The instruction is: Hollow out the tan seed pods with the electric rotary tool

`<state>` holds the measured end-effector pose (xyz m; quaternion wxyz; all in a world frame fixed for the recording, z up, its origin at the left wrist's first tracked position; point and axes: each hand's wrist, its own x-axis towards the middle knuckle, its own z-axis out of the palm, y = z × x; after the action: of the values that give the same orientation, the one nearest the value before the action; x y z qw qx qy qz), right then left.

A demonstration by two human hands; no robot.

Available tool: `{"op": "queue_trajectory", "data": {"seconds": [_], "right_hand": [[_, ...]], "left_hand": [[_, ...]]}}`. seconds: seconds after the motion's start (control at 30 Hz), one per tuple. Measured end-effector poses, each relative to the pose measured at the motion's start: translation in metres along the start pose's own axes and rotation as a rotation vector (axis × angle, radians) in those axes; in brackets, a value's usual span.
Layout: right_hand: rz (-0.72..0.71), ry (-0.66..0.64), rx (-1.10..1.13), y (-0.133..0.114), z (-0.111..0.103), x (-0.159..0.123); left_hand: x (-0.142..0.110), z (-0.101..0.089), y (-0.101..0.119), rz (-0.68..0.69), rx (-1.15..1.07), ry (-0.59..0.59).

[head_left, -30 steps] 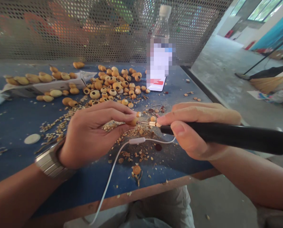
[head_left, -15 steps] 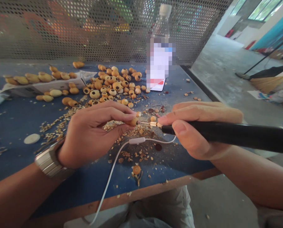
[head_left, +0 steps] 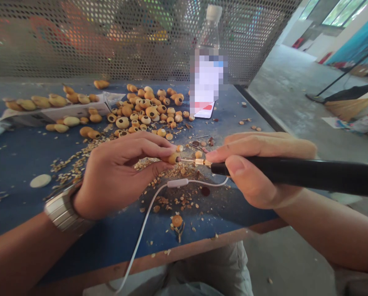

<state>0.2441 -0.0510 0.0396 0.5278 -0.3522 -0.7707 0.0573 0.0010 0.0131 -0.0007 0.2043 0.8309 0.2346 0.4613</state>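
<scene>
My left hand (head_left: 125,172), with a metal watch at its wrist, pinches a small gourd (head_left: 173,158) between thumb and fingers. The gourd's dark opening faces right. Wrapped round a black rotary tool (head_left: 307,174) is my right hand (head_left: 258,168), thumb and fingers near its front end. The tool's thin metal bit (head_left: 187,159) reaches left to the gourd's opening; whether the tip is inside or just touching, I cannot tell. Below runs a white cable with an inline switch (head_left: 178,183). Seeds and shavings (head_left: 178,201) lie scattered under both hands.
Many small gourds (head_left: 147,109), several cut open, are heaped at the back. More gourds line a cardboard piece (head_left: 57,113) at left. A phone (head_left: 207,90) leans on a clear bottle (head_left: 209,37) before a perforated metal screen (head_left: 110,41). The blue table's wooden edge (head_left: 202,242) is nearest me.
The gourd has turned slightly in my left fingers, and its opening shows a little differently. The tool has barely moved; both hands keep their grips.
</scene>
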Motion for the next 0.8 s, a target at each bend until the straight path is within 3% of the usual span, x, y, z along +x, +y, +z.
{"op": "queue_trajectory", "data": {"seconds": [0.57,0.63,0.8], "right_hand": [[0.006,0.014,-0.004,-0.004,0.002,-0.002],[0.006,-0.010,-0.024,0.002,-0.004,-0.001],[0.095,-0.279,-0.104,0.030,-0.031,0.012]], "left_hand": [[-0.001,0.000,0.002,-0.058,-0.059,-0.008],[0.000,0.001,0.001,-0.080,-0.053,-0.001],[0.002,0.005,-0.001,-0.236,-0.086,0.075]]}}
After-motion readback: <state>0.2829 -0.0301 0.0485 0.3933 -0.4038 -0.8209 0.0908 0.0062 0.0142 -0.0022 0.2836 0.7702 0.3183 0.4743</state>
